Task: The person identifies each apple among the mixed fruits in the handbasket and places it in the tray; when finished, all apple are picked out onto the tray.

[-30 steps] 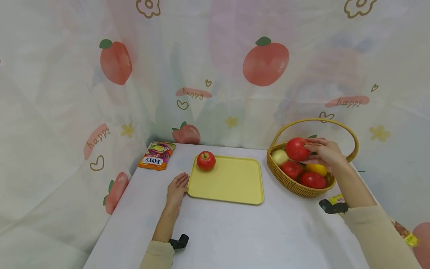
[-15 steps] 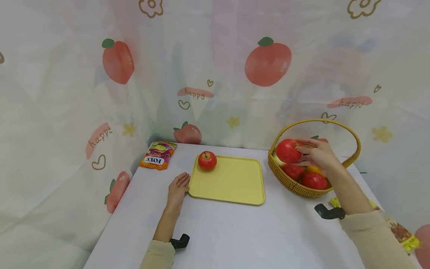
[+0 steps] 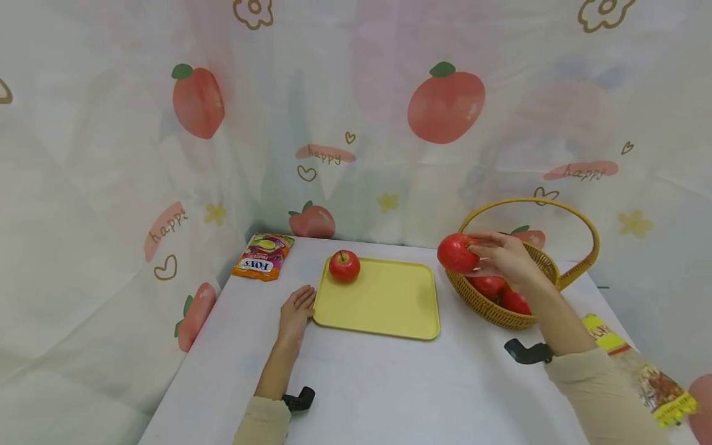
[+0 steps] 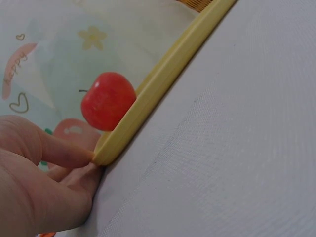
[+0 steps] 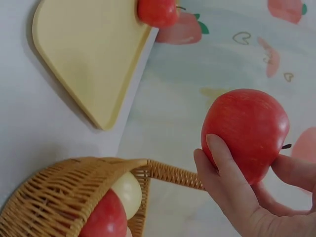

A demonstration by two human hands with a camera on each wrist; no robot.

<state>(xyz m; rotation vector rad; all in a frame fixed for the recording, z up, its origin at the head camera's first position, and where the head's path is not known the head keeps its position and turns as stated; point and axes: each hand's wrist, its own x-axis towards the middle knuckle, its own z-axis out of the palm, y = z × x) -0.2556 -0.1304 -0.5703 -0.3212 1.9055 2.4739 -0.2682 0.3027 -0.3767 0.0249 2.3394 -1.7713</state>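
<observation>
My right hand (image 3: 502, 258) curls round an apple (image 3: 456, 252) aloft right of the tray (image 3: 384, 303), while my left hand (image 3: 296, 314), fingers relaxed, touches the tray's left edge, probably the carrying step, calling next for moving leftward and lowering gently.

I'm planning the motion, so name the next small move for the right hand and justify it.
Probably move the held apple left, toward the bare part of the yellow tray: the right hand holds it up by the basket, and another apple already sits on the tray.
</observation>
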